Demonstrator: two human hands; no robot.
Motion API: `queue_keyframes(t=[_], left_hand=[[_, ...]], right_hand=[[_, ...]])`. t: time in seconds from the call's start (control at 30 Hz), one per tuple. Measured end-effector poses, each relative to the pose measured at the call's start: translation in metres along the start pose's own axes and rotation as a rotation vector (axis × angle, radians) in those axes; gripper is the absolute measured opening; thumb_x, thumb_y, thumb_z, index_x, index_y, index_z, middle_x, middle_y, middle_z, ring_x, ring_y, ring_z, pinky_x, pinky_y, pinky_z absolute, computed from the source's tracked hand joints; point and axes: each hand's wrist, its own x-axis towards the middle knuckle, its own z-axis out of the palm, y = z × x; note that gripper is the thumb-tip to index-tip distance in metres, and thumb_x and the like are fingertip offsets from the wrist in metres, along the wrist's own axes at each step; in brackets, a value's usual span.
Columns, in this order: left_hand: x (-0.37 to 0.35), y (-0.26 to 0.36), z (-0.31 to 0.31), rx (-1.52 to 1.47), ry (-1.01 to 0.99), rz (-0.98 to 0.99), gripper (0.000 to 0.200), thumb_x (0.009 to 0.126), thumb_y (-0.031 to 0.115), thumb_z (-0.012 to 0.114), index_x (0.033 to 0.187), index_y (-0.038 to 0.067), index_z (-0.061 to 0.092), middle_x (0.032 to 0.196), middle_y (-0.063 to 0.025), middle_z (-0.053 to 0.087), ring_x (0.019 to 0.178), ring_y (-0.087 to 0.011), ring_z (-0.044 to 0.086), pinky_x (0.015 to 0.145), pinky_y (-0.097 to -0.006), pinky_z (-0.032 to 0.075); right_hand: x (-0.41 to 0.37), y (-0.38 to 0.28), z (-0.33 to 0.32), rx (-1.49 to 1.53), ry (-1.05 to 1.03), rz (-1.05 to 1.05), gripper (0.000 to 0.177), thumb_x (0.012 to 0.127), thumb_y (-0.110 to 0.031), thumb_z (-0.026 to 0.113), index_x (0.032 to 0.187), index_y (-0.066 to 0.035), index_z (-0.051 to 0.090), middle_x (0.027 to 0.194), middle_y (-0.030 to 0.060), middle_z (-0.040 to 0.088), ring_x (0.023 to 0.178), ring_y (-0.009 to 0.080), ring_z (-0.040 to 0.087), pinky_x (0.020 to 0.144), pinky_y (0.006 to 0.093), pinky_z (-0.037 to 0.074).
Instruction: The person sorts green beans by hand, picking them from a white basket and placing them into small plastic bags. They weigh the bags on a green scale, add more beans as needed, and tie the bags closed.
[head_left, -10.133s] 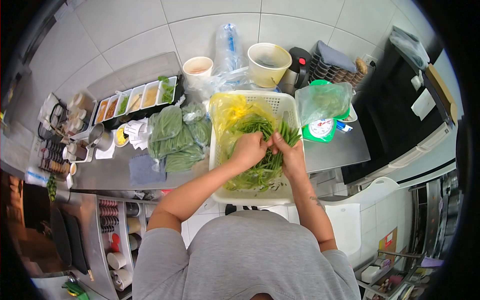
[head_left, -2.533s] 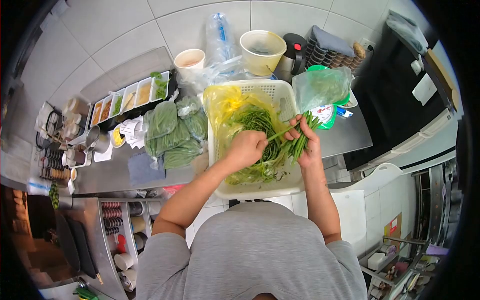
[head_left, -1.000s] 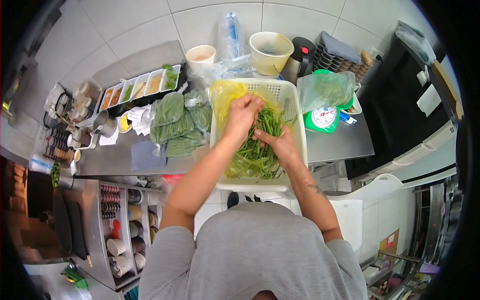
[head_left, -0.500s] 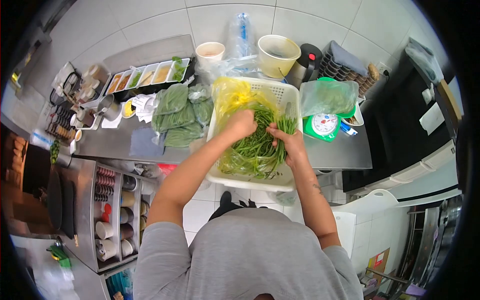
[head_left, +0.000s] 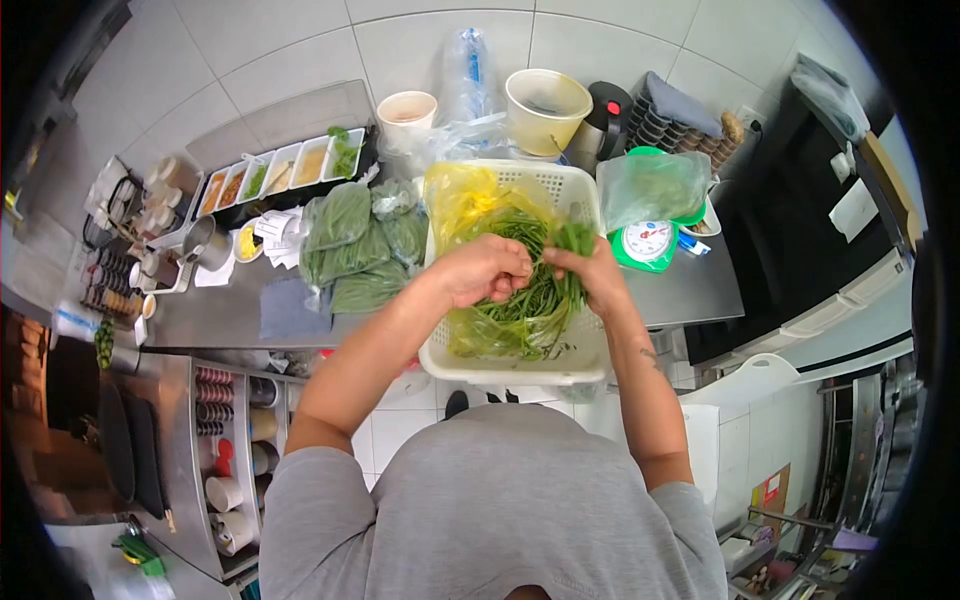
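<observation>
A white perforated plastic basket [head_left: 512, 372] stands in front of me, with a yellow plastic bag [head_left: 458, 196] open inside it. Long thin green beans [head_left: 522, 318] fill the bag. My right hand [head_left: 592, 272] is closed around a bunch of these beans, whose ends stick up above the thumb. Over the heap, just to the left of that bunch, my left hand [head_left: 487, 270] has its fingers curled together in a pinch. Whatever lies between those fingertips is too small to make out.
Several clear bags of green vegetables [head_left: 345, 245] lie left of the basket. On the right, a green kitchen scale [head_left: 645, 245] bears another bag [head_left: 652, 190]. Behind stand a tub [head_left: 547, 112] and a flask [head_left: 604, 122]. A topping tray [head_left: 283, 172] is at the back left.
My left hand has come out of the beans, nearer to me and towards my right hand. My right hand still grips the bunch, now tilted more upright. The view has shifted slightly.
</observation>
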Motion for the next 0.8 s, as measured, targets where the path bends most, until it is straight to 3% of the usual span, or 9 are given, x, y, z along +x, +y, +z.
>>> queue_keyframes(t=[0.03,0.07,0.17,0.3,0.47,0.57,0.6,0.7,0.8], left_hand=[[0.003,-0.003,-0.004,0.139,0.076,0.022,0.016,0.084,0.017,0.061,0.077,0.004,0.055,0.067,-0.0048,0.054,0.051,-0.0099,0.045,0.045,-0.0242,0.035],[0.009,-0.011,-0.013,0.72,0.222,0.047,0.023,0.086,0.024,0.062,0.083,0.002,0.056,0.07,-0.0063,0.058,0.057,-0.0107,0.051,0.051,-0.0256,0.041],[0.012,-0.036,-0.015,0.807,0.072,0.334,0.028,0.087,0.028,0.061,0.087,0.0,0.057,0.072,-0.0055,0.06,0.065,-0.0123,0.055,0.061,-0.027,0.045],[0.003,-0.02,0.007,0.564,0.09,0.219,0.021,0.088,0.019,0.054,0.082,0.0,0.06,0.071,-0.0066,0.062,0.068,-0.0177,0.058,0.065,-0.0304,0.046],[0.02,-0.015,0.018,0.711,0.592,0.355,0.025,0.079,0.021,0.057,0.066,0.0,0.061,0.065,-0.022,0.059,0.061,-0.0364,0.06,0.058,-0.0426,0.047],[0.045,-0.044,-0.021,0.814,0.325,0.345,0.025,0.078,0.022,0.06,0.067,0.0,0.062,0.063,-0.0221,0.059,0.061,-0.0373,0.06,0.058,-0.0436,0.048],[0.031,-0.04,-0.007,1.131,0.415,0.333,0.021,0.076,0.022,0.063,0.075,0.001,0.065,0.07,-0.0203,0.062,0.068,-0.0337,0.063,0.064,-0.0424,0.05],[0.001,-0.066,-0.014,1.74,0.147,0.171,0.021,0.075,0.02,0.062,0.086,0.003,0.066,0.082,-0.0179,0.065,0.079,-0.0315,0.064,0.073,-0.0406,0.05],[-0.005,-0.059,-0.017,1.712,0.031,0.128,0.021,0.076,0.013,0.055,0.093,0.004,0.063,0.086,-0.0181,0.064,0.082,-0.0354,0.061,0.074,-0.044,0.049]], right_hand=[[-0.002,-0.007,0.002,0.245,0.021,0.137,0.021,0.077,-0.008,0.067,0.095,0.0,0.058,0.077,0.0102,0.063,0.061,0.0124,0.054,0.054,0.0277,0.044],[-0.004,-0.009,0.004,0.521,0.023,0.175,0.018,0.079,-0.006,0.063,0.095,0.0,0.056,0.075,0.0102,0.062,0.057,0.0132,0.053,0.052,0.0288,0.044],[-0.005,-0.007,0.006,0.667,0.096,0.173,0.016,0.081,-0.005,0.06,0.095,0.0,0.055,0.074,0.0093,0.061,0.056,0.013,0.052,0.052,0.0284,0.044],[-0.005,-0.005,0.012,0.64,0.133,0.1,0.015,0.081,-0.007,0.062,0.094,-0.002,0.056,0.077,0.0079,0.062,0.056,0.0115,0.05,0.054,0.027,0.043],[-0.025,-0.024,0.043,0.171,0.052,-0.11,0.017,0.078,-0.009,0.067,0.091,-0.002,0.059,0.077,0.0044,0.061,0.063,0.0102,0.055,0.057,0.027,0.045],[-0.038,-0.041,0.067,-0.039,-0.016,-0.186,0.019,0.078,-0.012,0.07,0.09,-0.002,0.059,0.075,0.0026,0.061,0.066,0.0098,0.055,0.06,0.0251,0.044],[-0.038,-0.041,0.067,0.002,0.096,-0.162,0.015,0.082,-0.011,0.065,0.091,-0.002,0.058,0.072,0.004,0.06,0.065,0.0099,0.055,0.058,0.0231,0.044],[-0.029,-0.026,0.038,0.192,0.158,0.008,0.016,0.082,-0.012,0.066,0.091,-0.003,0.057,0.07,0.0029,0.058,0.065,0.0102,0.055,0.059,0.023,0.044],[-0.029,-0.01,0.041,0.063,0.134,0.025,0.018,0.079,-0.01,0.067,0.092,-0.003,0.056,0.07,0.0026,0.057,0.062,0.0105,0.054,0.058,0.0243,0.044]])
